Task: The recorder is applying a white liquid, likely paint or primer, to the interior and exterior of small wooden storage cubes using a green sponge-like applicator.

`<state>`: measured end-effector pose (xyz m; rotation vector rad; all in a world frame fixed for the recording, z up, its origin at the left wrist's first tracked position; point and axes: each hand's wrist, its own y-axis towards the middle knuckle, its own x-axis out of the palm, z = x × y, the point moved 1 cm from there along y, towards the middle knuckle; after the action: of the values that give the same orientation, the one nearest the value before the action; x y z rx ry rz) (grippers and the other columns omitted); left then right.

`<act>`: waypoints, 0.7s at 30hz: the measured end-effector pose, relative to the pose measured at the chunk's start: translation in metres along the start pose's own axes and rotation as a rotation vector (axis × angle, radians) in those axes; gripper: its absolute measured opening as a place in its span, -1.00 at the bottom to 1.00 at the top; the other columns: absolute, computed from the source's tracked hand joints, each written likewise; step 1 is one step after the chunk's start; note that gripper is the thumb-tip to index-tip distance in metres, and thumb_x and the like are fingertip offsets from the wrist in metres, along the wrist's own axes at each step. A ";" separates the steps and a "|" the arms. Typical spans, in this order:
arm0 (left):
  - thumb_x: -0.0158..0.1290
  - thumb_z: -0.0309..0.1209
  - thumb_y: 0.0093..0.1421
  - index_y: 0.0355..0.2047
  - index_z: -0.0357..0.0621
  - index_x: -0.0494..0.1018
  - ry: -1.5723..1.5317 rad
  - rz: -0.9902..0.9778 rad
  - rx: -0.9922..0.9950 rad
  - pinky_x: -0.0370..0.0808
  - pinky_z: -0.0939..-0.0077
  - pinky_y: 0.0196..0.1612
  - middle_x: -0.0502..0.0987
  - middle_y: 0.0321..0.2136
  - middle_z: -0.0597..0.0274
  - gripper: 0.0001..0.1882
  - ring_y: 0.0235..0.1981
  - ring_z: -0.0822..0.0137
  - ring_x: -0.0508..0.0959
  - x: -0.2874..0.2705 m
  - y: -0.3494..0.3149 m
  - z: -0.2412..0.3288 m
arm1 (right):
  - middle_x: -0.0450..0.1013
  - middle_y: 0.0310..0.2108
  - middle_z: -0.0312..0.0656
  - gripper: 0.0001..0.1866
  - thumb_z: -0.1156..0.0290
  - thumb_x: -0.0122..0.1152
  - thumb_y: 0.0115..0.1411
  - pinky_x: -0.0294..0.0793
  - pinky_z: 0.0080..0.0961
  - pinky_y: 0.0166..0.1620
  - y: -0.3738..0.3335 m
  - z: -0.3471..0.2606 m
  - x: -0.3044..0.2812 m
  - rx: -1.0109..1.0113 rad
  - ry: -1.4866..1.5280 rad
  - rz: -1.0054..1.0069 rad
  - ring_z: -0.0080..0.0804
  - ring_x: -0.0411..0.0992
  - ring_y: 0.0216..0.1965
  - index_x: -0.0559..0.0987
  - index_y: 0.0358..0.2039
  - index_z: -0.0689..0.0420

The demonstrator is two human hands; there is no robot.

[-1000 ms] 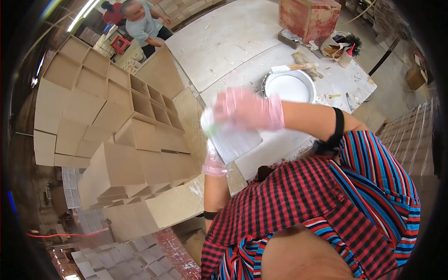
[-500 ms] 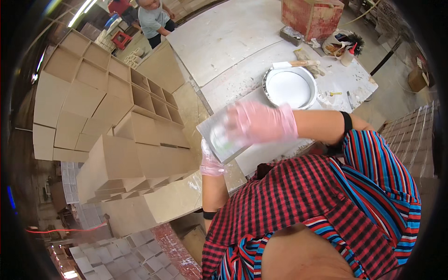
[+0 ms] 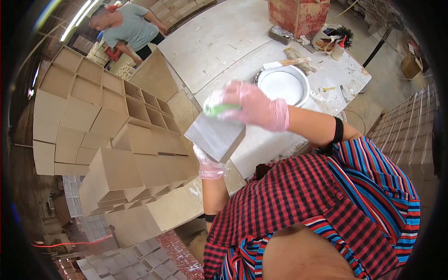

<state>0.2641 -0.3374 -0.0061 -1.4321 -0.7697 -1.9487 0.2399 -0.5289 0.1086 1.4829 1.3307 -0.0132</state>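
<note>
The grey-white box [image 3: 213, 137] is in the left hand [image 3: 208, 164], which grips its near left edge, fingers partly hidden. The right hand [image 3: 254, 103] clasps a green-and-white sponge [image 3: 217, 110] over the far edge; contact is unclear. From that grip, the bare top face lies near and left, its long axis hard to tell.

Worn red box [image 3: 305, 18] near a red-capped bottle [image 3: 338, 52]

Sponge [image 3: 218, 110] perhaps on box [image 3: 213, 136], bowl [image 3: 306, 87] right
</note>
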 end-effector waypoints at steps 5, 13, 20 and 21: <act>-0.29 -0.13 0.24 0.08 -0.17 0.23 0.620 0.235 0.122 0.36 0.12 0.04 0.31 0.05 0.06 -0.50 0.02 0.05 0.37 0.025 0.005 -0.005 | 0.43 -0.36 -0.23 -0.77 0.24 0.17 0.01 0.40 -0.34 -0.19 -0.018 -0.014 0.015 -0.090 -0.105 -0.205 -0.22 0.39 -0.27 0.54 -0.26 -0.10; -0.38 -0.02 0.24 0.15 -0.15 0.16 0.113 0.380 0.095 0.24 0.07 0.14 0.25 0.11 0.06 -0.40 0.09 0.04 0.30 0.017 0.003 0.001 | 0.44 -0.35 -0.21 -0.77 0.25 0.17 0.01 0.41 -0.31 -0.23 -0.024 0.002 0.006 -0.056 -0.099 0.038 -0.20 0.40 -0.30 0.54 -0.27 -0.08; -0.36 -0.02 0.23 0.15 -0.14 0.16 0.286 0.427 0.154 0.22 0.00 0.14 0.22 0.13 0.02 -0.40 0.11 0.00 0.27 0.019 -0.001 0.004 | 0.45 -0.32 -0.27 -0.66 0.42 0.23 -0.02 0.42 -0.50 -0.22 -0.026 0.042 0.004 0.284 -0.145 0.049 -0.37 0.41 -0.28 0.52 -0.16 -0.02; -0.35 -0.03 0.22 0.15 -0.15 0.17 0.329 0.384 0.170 0.23 -0.01 0.13 0.22 0.13 0.00 -0.40 0.11 -0.01 0.28 0.015 -0.005 0.006 | 0.45 -0.32 -0.27 -0.66 0.42 0.23 -0.02 0.42 -0.50 -0.22 -0.024 0.040 0.005 0.272 -0.138 0.046 -0.37 0.41 -0.28 0.52 -0.16 -0.02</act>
<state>0.2610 -0.3315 0.0095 -1.0335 -0.4565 -1.7131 0.2491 -0.5584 0.0735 1.7075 1.2175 -0.2717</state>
